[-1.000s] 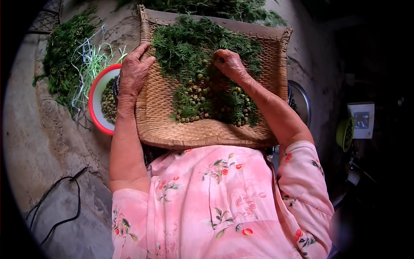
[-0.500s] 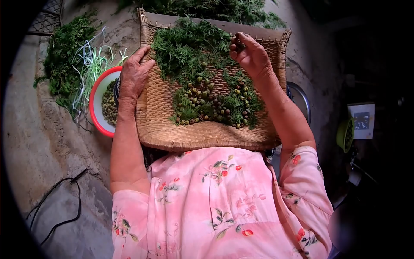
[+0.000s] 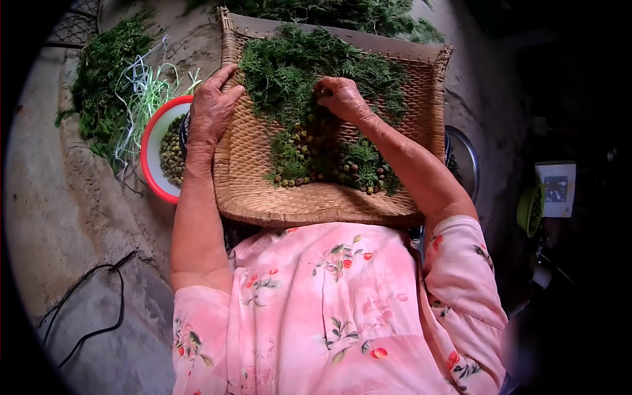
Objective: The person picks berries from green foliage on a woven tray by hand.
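A woven wicker tray [image 3: 322,212] rests across my lap. My left hand [image 3: 212,112] is closed on its left edge, fingers over the rim and thumb along the inner side. My right hand [image 3: 343,100] is above the middle of the tray, its fingers pinched and pointing down. What lies between those fingertips is hidden. Feathery green sprigs [image 3: 283,69] cover the far part of the tray. Small round green-brown cones [image 3: 299,146] lie nearer to me, mixed with bits of greenery, partly in my right hand's shadow.
At the left stands a red-rimmed white bowl [image 3: 149,145] holding many small cones. Beyond it lie pale plastic strips [image 3: 141,92] and cut greenery [image 3: 108,72]. More branches are behind the tray. A metal basin [image 3: 471,158] and green bowl [image 3: 528,209] sit right; a black cord [image 3: 122,296] lies left.
My right hand has moved left and toward me, from the tray's far right to its middle. More sprigs now show at the far right. My left hand keeps its hold.
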`<action>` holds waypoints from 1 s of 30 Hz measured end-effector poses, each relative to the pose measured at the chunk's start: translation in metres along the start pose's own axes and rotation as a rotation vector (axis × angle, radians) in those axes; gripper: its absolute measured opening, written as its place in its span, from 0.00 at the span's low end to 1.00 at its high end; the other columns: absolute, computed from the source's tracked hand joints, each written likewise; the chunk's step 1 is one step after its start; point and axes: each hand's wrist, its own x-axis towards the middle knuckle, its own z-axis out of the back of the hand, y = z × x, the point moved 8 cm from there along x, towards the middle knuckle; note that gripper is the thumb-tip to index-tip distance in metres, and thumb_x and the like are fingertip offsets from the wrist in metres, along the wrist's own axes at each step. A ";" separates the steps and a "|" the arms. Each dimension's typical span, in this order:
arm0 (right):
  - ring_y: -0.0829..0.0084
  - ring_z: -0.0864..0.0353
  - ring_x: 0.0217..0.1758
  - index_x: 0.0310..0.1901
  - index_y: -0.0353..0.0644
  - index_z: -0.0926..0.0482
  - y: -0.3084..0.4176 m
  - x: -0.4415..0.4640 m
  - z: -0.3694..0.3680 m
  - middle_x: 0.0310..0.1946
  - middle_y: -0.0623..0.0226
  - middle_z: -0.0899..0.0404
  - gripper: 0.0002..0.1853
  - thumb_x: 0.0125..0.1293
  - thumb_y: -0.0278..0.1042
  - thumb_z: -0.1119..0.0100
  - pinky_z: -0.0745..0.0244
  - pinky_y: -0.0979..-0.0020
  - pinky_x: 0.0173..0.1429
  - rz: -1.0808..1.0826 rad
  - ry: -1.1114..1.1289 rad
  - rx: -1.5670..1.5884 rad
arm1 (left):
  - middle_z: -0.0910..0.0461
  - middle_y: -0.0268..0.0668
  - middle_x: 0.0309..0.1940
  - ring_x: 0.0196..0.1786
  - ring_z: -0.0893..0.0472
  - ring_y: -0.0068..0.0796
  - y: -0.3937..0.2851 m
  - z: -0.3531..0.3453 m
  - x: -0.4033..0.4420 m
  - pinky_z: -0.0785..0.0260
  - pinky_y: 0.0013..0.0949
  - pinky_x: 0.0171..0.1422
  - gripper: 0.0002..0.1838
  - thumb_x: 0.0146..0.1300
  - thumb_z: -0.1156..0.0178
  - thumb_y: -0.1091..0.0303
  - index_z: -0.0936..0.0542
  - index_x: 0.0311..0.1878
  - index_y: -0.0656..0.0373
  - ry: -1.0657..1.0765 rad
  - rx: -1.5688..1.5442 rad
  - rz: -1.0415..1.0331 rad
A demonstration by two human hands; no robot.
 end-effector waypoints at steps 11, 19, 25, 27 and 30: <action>0.78 0.23 0.30 0.46 0.36 0.24 -0.012 -0.041 0.095 0.30 0.68 0.22 0.13 0.59 0.29 0.40 0.27 0.77 0.31 -0.334 -0.076 1.022 | 0.19 0.42 0.42 0.41 0.20 0.27 -0.003 0.000 -0.002 0.30 0.29 0.49 0.25 0.54 0.41 0.67 0.26 0.58 0.57 0.002 -0.018 0.026; 0.81 0.24 0.36 0.47 0.35 0.24 -0.098 -0.186 0.229 0.36 0.68 0.22 0.15 0.58 0.27 0.40 0.29 0.79 0.38 -0.446 -0.533 0.537 | 0.20 0.38 0.39 0.38 0.22 0.23 0.001 -0.003 -0.001 0.30 0.27 0.46 0.24 0.56 0.40 0.68 0.27 0.58 0.56 0.012 -0.054 0.020; 0.72 0.23 0.49 0.50 0.34 0.24 -0.179 -0.261 0.247 0.46 0.61 0.21 0.18 0.58 0.27 0.39 0.30 0.74 0.55 -0.616 -0.729 0.227 | 0.22 0.38 0.49 0.45 0.24 0.21 -0.005 -0.005 -0.002 0.31 0.24 0.51 0.24 0.58 0.40 0.72 0.29 0.59 0.62 0.060 0.008 0.021; 0.72 0.23 0.49 0.50 0.34 0.24 -0.158 -0.251 0.246 0.46 0.61 0.21 0.18 0.58 0.28 0.39 0.30 0.74 0.55 -0.570 -0.746 0.225 | 0.22 0.38 0.50 0.46 0.24 0.21 -0.004 -0.005 -0.002 0.31 0.23 0.51 0.24 0.58 0.40 0.72 0.29 0.59 0.63 0.057 0.025 0.015; 0.72 0.23 0.49 0.50 0.33 0.24 -0.116 -0.218 0.243 0.45 0.60 0.21 0.17 0.59 0.30 0.41 0.31 0.74 0.55 -0.469 -0.739 0.242 | 0.27 0.42 0.53 0.50 0.24 0.33 -0.015 -0.002 -0.004 0.32 0.31 0.56 0.23 0.56 0.40 0.69 0.27 0.57 0.58 0.030 0.300 -0.115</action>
